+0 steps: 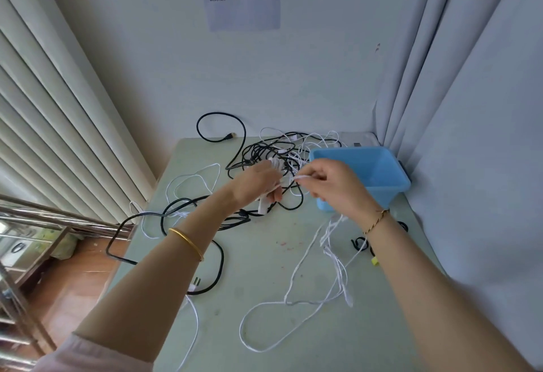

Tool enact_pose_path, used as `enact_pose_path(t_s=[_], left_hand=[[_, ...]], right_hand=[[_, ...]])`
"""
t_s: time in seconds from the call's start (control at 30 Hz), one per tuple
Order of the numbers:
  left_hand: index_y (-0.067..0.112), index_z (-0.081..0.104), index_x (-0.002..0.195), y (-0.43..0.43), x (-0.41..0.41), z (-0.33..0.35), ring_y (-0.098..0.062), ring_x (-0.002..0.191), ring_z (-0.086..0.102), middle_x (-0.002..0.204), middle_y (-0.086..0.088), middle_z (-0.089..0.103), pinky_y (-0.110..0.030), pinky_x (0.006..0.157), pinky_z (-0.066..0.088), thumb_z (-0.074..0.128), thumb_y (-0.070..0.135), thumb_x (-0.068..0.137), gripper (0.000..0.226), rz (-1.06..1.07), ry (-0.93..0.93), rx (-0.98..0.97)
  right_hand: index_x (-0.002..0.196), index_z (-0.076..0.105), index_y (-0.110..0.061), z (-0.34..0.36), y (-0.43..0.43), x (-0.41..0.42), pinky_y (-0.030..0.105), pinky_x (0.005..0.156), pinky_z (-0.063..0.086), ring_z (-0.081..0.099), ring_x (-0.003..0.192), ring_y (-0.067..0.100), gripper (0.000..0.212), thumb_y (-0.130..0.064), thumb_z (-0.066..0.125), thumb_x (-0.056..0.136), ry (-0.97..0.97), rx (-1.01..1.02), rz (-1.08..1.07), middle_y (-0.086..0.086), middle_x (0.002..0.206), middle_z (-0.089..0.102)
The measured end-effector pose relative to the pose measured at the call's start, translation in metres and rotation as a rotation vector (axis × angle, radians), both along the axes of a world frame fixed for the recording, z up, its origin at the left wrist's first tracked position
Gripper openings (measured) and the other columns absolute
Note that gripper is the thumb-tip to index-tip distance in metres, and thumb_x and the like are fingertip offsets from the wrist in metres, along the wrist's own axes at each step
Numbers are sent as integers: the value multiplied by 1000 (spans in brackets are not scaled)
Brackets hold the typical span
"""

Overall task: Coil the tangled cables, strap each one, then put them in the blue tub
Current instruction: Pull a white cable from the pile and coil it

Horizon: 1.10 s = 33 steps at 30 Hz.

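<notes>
My left hand (258,183) grips a small bundle of white cable (274,163) above the middle of the table. A little to its right, my right hand (329,186) pinches a strand of the same white cable (302,177). From that hand the white cable (296,271) hangs down and loops over the table front. Behind the hands lies a tangle of black and white cables (264,148). The blue tub (379,166) stands at the back right, just behind my right hand; I see nothing in it.
A thick black cable (217,266) loops across the left of the pale green table (258,254) and over its left edge. Small black straps (360,244) and a yellow piece (374,261) lie at the right. Curtains hang at both sides, and a metal rack (35,224) stands at the left.
</notes>
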<state>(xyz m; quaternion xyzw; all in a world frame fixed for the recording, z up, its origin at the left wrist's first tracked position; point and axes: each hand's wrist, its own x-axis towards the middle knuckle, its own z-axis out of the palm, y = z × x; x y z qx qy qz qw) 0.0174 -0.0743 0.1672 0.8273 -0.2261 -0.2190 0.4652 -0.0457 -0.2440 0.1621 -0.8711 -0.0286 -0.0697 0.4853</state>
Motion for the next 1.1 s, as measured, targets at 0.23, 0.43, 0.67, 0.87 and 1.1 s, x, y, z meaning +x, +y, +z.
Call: enact_pose_path(t_s=[0.23,0.43,0.67,0.87,1.1], left_hand=[[9,68,76,-5,-6,9,-10,41,33,55,-7,33,-24,51,46,43,20,100,36,-52,366,-261],[1,64,88,-5,9,12,-7,36,37,40,9,34,-21,57,51,39,23,90,33,-14,870,-1000],[10,48,92,-6,23,3,-9,59,54,65,5,54,-28,96,42,29,16,100,21,132,670,-1244],[11,48,90,6,40,4,-11,58,55,65,3,57,-28,83,41,29,7,102,23,326,438,-1241],[10,46,99,19,48,36,-13,59,50,61,0,54,-21,65,44,30,2,101,18,363,170,-1231]], right_hand=[[81,68,-11,-17,-13,18,17,58,40,50,57,5,12,-19,63,88,-251,-51,-190,-5,63,59],[81,57,-20,-46,3,14,18,61,48,56,58,8,19,-7,50,94,-44,120,-15,1,67,59],[105,56,-8,-46,19,11,12,73,49,63,85,4,26,7,53,85,209,158,189,7,93,68],[104,64,-15,-69,10,7,18,52,49,64,99,14,28,6,56,88,348,164,194,1,106,65],[65,67,-21,-150,-13,-20,18,55,50,65,63,19,34,5,53,80,654,-247,16,2,70,66]])
